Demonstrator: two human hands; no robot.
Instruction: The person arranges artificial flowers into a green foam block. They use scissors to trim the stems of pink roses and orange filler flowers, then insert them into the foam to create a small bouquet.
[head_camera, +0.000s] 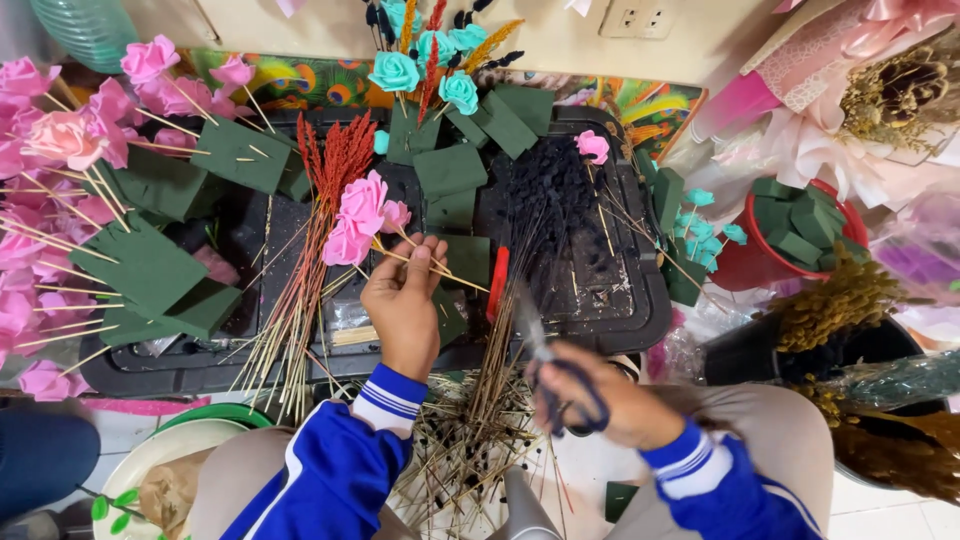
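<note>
Head view: left hand (403, 300) is pinching pink foam roses (360, 215) by their sticks above the black tray (640, 300). Right hand (600, 400) is gripping blurred scissors (545, 355) beside them. Cutting cleanly requires holding sticks bunched, blades square across.

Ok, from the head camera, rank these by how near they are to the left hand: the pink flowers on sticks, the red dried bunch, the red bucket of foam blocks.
From the left hand:
1. Pink flowers on sticks: held in that hand, blooms just above it.
2. Red dried bunch: to the left, lying across the black tray.
3. Red bucket of foam blocks: far right, beyond the right hand with the scissors.
</note>
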